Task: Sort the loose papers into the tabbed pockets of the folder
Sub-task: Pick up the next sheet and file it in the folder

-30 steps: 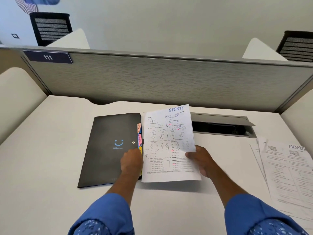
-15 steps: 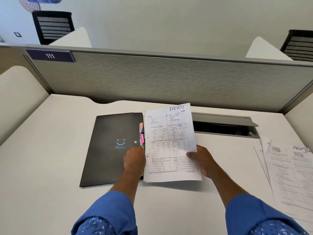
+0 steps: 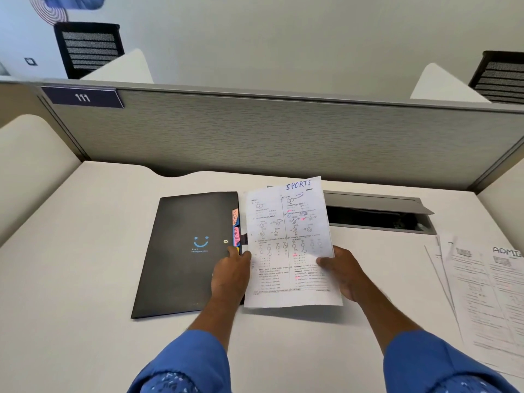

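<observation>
A black folder with a blue smile mark lies closed on the white desk. Coloured tabs stick out of its right edge, two lettered ADMIN and FINANCE. My right hand grips a printed sheet headed SPORTS by its right edge, just right of the tabs and tilted up from the desk. My left hand lies at the folder's right edge below the tabs, fingertips at the tabs, thumb against the sheet's left edge. The sheet hides whatever lies under it.
Several loose papers, the top one headed ADMIN, lie at the desk's right edge. An open grey cable hatch sits behind the sheet. A grey partition closes the desk's far side.
My left hand has crept up the folder's right edge toward the tabs. The SPORTS sheet and my right hand have barely moved.
</observation>
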The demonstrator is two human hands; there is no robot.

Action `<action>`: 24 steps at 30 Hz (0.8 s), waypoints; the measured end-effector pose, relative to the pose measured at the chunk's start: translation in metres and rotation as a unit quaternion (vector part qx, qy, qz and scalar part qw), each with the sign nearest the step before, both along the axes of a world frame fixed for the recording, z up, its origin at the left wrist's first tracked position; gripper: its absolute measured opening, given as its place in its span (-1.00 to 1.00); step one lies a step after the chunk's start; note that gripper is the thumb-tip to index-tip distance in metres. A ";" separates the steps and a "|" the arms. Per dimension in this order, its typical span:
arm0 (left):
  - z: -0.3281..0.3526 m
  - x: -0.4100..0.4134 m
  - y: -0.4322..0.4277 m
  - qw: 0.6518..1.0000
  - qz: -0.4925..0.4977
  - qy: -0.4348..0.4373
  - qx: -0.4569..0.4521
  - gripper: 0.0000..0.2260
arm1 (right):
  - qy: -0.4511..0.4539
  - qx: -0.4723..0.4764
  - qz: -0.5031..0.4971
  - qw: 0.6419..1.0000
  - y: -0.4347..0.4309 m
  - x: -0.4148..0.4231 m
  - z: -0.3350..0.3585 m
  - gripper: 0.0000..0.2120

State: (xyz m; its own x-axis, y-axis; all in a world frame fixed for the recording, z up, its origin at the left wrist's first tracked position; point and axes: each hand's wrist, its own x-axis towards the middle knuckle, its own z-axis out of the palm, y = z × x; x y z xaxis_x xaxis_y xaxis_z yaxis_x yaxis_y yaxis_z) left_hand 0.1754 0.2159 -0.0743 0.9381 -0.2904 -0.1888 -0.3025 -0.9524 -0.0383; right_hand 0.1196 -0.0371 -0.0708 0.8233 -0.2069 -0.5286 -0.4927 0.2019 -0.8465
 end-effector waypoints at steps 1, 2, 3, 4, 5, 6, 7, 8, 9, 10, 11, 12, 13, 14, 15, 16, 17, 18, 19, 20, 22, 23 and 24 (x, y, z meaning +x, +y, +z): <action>0.000 0.000 -0.001 1.000 -0.003 0.002 0.003 -0.73 | -0.001 0.002 -0.002 1.000 -0.002 0.001 -0.001 -0.71; 0.001 0.000 -0.001 1.000 -0.002 0.004 0.005 -0.74 | -0.003 0.005 -0.004 1.000 -0.003 0.001 -0.001 -0.70; 0.001 0.001 -0.001 1.000 -0.001 0.005 0.006 -0.75 | -0.003 0.007 -0.007 1.000 -0.003 0.002 -0.001 -0.70; 0.000 0.001 -0.001 1.000 0.000 0.007 0.007 -0.75 | -0.004 0.010 -0.009 1.000 -0.003 0.002 -0.002 -0.70; 0.000 0.001 0.000 1.000 0.000 0.009 0.008 -0.74 | -0.005 0.013 -0.011 1.000 -0.003 0.001 -0.002 -0.70; -0.001 0.002 0.001 1.000 -0.001 0.012 0.009 -0.74 | -0.006 0.018 -0.011 1.000 -0.002 0.001 -0.002 -0.70; -0.001 0.002 0.002 1.000 -0.002 0.013 0.010 -0.73 | -0.009 0.023 -0.011 1.000 -0.001 0.001 -0.003 -0.70; -0.001 0.002 0.002 1.000 -0.002 0.013 0.009 -0.73 | -0.011 0.027 -0.012 1.000 -0.001 0.001 -0.003 -0.69; 0.000 0.002 0.003 1.000 -0.002 0.013 0.008 -0.73 | -0.012 0.029 -0.012 0.999 0.000 0.001 -0.004 -0.70; 0.000 0.003 0.002 1.000 -0.001 0.013 0.005 -0.74 | -0.014 0.030 -0.013 0.999 0.000 0.001 -0.004 -0.70; 0.001 0.003 0.002 1.000 0.001 0.013 0.002 -0.75 | -0.016 0.029 -0.011 0.999 0.000 0.001 -0.005 -0.70; 0.001 0.003 0.002 1.000 0.003 0.014 0.001 -0.76 | -0.017 0.027 -0.010 0.999 0.000 0.001 -0.005 -0.71; 0.001 0.003 0.003 1.000 0.003 0.014 0.002 -0.76 | -0.018 0.025 -0.009 0.999 0.001 0.002 -0.006 -0.71; 0.000 0.004 0.004 1.000 0.003 0.014 0.005 -0.76 | -0.019 0.023 -0.008 1.000 0.001 0.002 -0.006 -0.72; 0.000 0.006 0.005 1.000 0.005 0.015 0.006 -0.76 | -0.020 0.021 -0.009 1.000 0.002 0.002 -0.006 -0.72; 0.000 0.007 0.006 1.000 0.012 0.016 0.001 -0.75 | -0.021 0.020 -0.009 1.000 0.002 0.003 -0.005 -0.72; 0.000 0.007 0.006 1.000 0.021 0.017 -0.009 -0.75 | -0.021 0.018 -0.009 1.000 0.003 0.003 -0.005 -0.72; 0.000 0.007 0.006 0.999 0.031 0.018 -0.020 -0.75 | -0.022 0.017 -0.010 1.000 0.003 0.003 -0.005 -0.72; 0.000 0.007 0.005 0.998 0.042 0.015 -0.033 -0.75 | -0.022 0.015 -0.010 1.000 0.003 0.004 -0.004 -0.72; -0.001 0.007 0.004 0.997 0.056 0.010 -0.046 -0.74 | -0.022 0.013 -0.011 1.000 0.004 0.005 -0.004 -0.72; -0.001 0.008 0.002 0.993 0.094 -0.001 -0.077 -0.68 | -0.024 0.010 -0.011 1.000 0.006 0.006 -0.003 -0.72; -0.001 0.008 0.001 0.989 0.116 -0.004 -0.090 -0.64 | -0.026 0.011 -0.012 1.000 0.007 0.008 -0.002 -0.72; -0.001 0.009 0.001 0.986 0.136 -0.003 -0.098 -0.59 | -0.027 0.012 -0.012 0.999 0.007 0.008 -0.002 -0.71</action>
State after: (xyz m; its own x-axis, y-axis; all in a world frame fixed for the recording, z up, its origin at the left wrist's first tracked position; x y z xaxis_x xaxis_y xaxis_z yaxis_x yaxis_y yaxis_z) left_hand 0.1841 0.2165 -0.0752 0.9872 -0.0586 -0.1484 -0.0356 -0.9876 0.1530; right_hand 0.1281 -0.0297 -0.0726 0.8461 -0.2142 -0.4882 -0.4409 0.2337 -0.8666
